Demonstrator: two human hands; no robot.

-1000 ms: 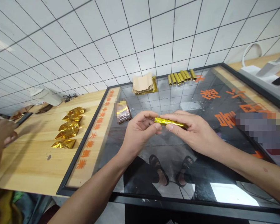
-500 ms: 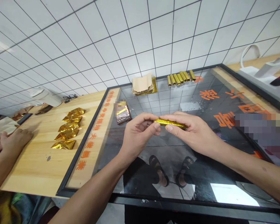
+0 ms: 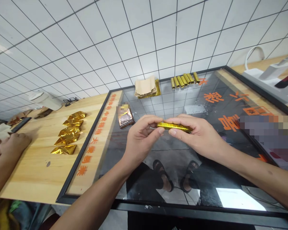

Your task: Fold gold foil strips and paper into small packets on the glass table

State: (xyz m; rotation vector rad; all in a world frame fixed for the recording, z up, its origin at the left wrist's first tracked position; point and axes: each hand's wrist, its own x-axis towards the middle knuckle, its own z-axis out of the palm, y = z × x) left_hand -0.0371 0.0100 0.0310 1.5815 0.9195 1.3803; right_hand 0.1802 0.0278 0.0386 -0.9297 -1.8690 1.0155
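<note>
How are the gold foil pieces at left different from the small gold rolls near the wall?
The foil pieces are wide and pointed; the rolls are narrow tubes. The foil pieces look bright and creased, the rolls duller and smoother. The foil pieces lie on the wooden tabletop, the rolls on the dark glass. Both are gold, set in rows.

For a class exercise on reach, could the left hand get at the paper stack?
Probably yes: nothing visible blocks the left hand from the paper stack, though its fingers hold a gold roll.

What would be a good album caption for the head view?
Two hands pinch a shiny gold roll above a glass tabletop, gold tubes lined up behind.
</note>
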